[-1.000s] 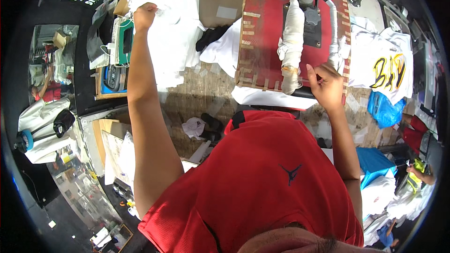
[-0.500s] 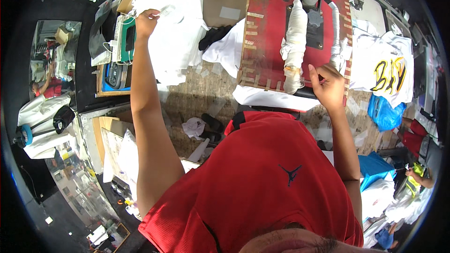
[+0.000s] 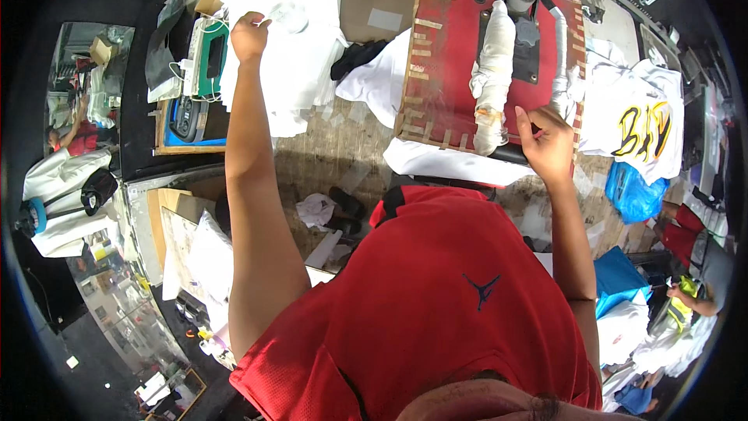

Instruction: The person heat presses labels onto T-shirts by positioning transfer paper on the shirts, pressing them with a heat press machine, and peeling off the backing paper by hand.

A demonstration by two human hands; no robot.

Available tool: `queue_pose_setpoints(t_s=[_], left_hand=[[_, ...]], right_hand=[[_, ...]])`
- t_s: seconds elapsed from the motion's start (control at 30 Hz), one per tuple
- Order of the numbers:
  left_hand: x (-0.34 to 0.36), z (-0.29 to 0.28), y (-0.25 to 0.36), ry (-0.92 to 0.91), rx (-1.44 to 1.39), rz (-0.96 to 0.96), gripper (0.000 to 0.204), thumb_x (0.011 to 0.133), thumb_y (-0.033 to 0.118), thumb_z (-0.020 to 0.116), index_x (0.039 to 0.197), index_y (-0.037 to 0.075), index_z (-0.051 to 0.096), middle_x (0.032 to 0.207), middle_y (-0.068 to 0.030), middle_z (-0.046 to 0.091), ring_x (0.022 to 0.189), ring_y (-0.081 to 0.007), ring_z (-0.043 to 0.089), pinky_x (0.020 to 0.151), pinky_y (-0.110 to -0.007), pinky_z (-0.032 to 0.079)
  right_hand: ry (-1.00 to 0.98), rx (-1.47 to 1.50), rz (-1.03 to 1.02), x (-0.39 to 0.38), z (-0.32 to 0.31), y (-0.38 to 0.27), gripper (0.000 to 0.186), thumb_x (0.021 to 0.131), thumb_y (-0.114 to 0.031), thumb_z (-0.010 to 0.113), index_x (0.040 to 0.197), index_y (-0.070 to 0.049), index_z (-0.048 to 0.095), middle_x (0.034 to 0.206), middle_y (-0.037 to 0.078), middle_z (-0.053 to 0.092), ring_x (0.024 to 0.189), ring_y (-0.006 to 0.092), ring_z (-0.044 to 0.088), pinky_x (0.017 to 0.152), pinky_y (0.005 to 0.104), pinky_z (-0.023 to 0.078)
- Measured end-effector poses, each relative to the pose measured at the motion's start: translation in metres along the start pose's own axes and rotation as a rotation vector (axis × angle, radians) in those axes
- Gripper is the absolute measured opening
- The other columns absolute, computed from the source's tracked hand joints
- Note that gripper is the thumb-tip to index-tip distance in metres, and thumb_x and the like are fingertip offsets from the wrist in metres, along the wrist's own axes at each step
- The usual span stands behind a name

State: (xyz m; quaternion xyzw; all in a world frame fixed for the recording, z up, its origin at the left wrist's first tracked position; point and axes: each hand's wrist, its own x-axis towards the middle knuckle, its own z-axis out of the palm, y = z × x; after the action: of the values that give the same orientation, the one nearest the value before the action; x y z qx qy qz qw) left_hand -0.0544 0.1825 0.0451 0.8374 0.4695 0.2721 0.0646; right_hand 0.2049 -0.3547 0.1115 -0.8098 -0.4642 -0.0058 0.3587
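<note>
My left hand [image 3: 249,35] reaches over a tall stack of white T-shirts [image 3: 292,78]. Its fingers are pinched at the edge of a small, pale, see-through film [image 3: 289,18], which lies over the top shirt. On the right stands a heat press with a red top plate [image 3: 448,54], its border edged with strips of tape. My right hand [image 3: 549,143] is at the plate's front right corner, fingers curled over the press handle with the thumb pointing up. White cloth wraps a thick arm [image 3: 494,82] of that handle; part of the grip is hidden beneath my hand.
Left of the stack is a green and white device [image 3: 212,62] with cables. A printed white T-shirt [image 3: 639,113] and a blue plastic bag [image 3: 635,191] lie right of the press. Dark shoes [image 3: 347,206] rest below. A person [image 3: 693,288] is at the far right.
My left hand has shifted slightly to the right, and the film now lies flatter and rounder over the shirts. My right hand stays at the press. The view has turned a little.
</note>
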Motion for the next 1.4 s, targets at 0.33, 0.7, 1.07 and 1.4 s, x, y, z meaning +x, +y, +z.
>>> queue_pose_setpoints(t_s=[0.33,0.7,1.07,1.4], left_hand=[[-0.001,0.003,0.004,0.062,0.064,0.065,0.018,0.071,0.021,0.083,0.079,0.009,0.073,0.084,-0.0096,0.072,0.074,-0.0252,0.067,0.07,-0.036,0.054],[0.014,-0.02,0.006,0.162,-0.074,0.076,0.015,0.076,0.014,0.079,0.082,0.004,0.071,0.074,-0.0102,0.072,0.069,-0.023,0.071,0.068,-0.032,0.054],[0.004,-0.036,0.187,-0.267,-0.913,0.23,0.023,0.087,0.001,0.067,0.11,-0.004,0.065,0.1,-0.0094,0.071,0.089,-0.013,0.066,0.081,-0.026,0.051],[-0.165,-0.089,0.406,-0.821,-1.342,0.399,0.03,0.084,-0.004,0.067,0.112,0.001,0.06,0.104,-0.0031,0.06,0.089,-0.0085,0.056,0.079,-0.021,0.045]], right_hand=[[0.004,0.009,-0.002,0.0,-0.001,0.0,0.033,0.087,-0.018,0.071,0.062,-0.003,0.055,0.059,0.011,0.052,0.053,0.0279,0.051,0.052,0.0389,0.04],[-0.007,0.025,0.0,0.001,-0.002,-0.003,0.033,0.088,-0.017,0.07,0.063,-0.002,0.055,0.06,0.012,0.054,0.055,0.0292,0.053,0.053,0.0392,0.042],[0.067,0.004,-0.03,-0.011,-0.009,0.008,0.016,0.085,-0.023,0.068,0.08,-0.01,0.073,0.068,0.011,0.066,0.061,0.0281,0.064,0.052,0.0387,0.049],[0.232,0.287,-0.076,-0.028,-0.035,0.001,0.019,0.085,-0.02,0.064,0.082,-0.002,0.063,0.08,0.015,0.064,0.074,0.0359,0.064,0.065,0.044,0.051]])
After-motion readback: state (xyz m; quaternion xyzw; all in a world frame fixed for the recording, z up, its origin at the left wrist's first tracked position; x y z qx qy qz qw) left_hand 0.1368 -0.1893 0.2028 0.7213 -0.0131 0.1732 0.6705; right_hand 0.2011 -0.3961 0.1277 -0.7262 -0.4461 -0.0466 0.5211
